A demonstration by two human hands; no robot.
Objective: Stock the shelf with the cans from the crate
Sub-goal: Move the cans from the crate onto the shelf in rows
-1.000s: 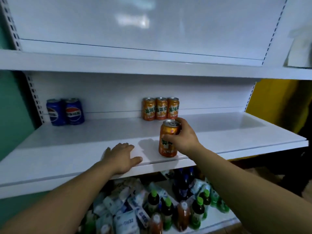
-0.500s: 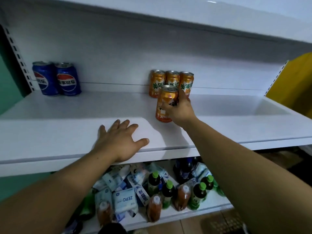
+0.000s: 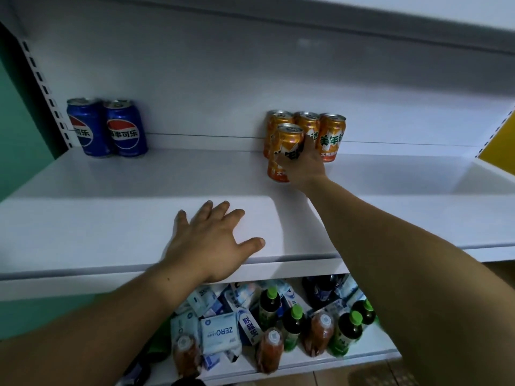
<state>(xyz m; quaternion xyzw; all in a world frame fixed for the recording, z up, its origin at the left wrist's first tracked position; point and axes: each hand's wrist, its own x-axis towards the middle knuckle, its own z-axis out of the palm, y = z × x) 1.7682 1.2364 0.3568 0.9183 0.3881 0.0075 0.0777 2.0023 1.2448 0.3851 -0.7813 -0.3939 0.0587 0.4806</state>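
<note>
My right hand [image 3: 303, 162] grips an orange can [image 3: 284, 147] that stands upright on the white shelf [image 3: 139, 213], just in front of a row of three orange cans [image 3: 331, 137] against the back panel. Its fingers wrap the can's right side. Flat on the shelf near its front edge rests my left hand [image 3: 211, 240], fingers spread and holding nothing. Two blue Pepsi cans [image 3: 107, 129] stand side by side at the shelf's back left. No crate is in view.
Below, a lower shelf [image 3: 320, 364] holds green-capped dark bottles [image 3: 292, 324], orange-brown bottles and white and blue packets [image 3: 220, 334]. A white shelf overhangs from above. A green wall is at the left, a yellow panel [image 3: 498, 151] at the right.
My right hand has carried the orange can from the shelf's front edge back to just in front of the orange row. My left hand stayed flat on the shelf. The view tilted down.
</note>
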